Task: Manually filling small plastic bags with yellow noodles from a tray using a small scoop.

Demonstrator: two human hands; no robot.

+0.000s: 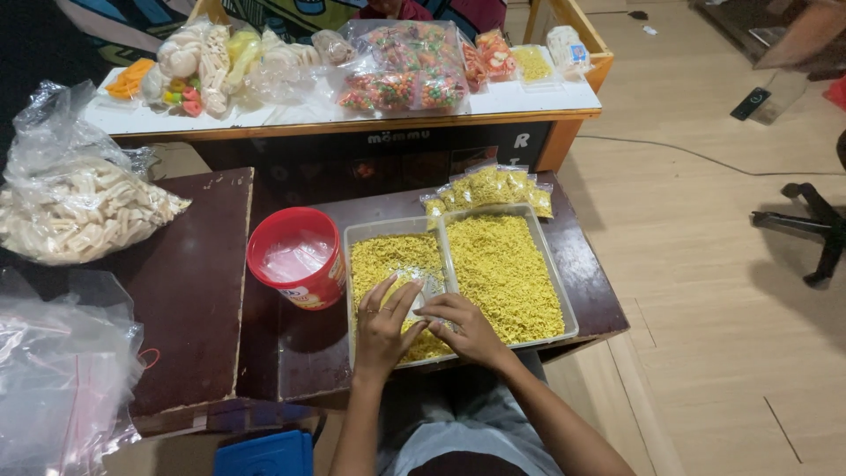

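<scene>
Over the left clear tray [392, 231] of yellow snack bits, my left hand [385, 324] and my right hand [465, 328] meet, both forearms coming up from below. Between their fingertips I pinch a small clear plastic bag [418, 292], fingers bent, wrists low on the tray edge. The bag stays above the snack, just beside the divider, near the red bucket [296, 256].

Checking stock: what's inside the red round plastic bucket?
Inside the red round plastic bucket sits crumpled clear plastic, probably empty bags. Whatever lies beneath it, and the bucket's bottom, is covered.
</scene>
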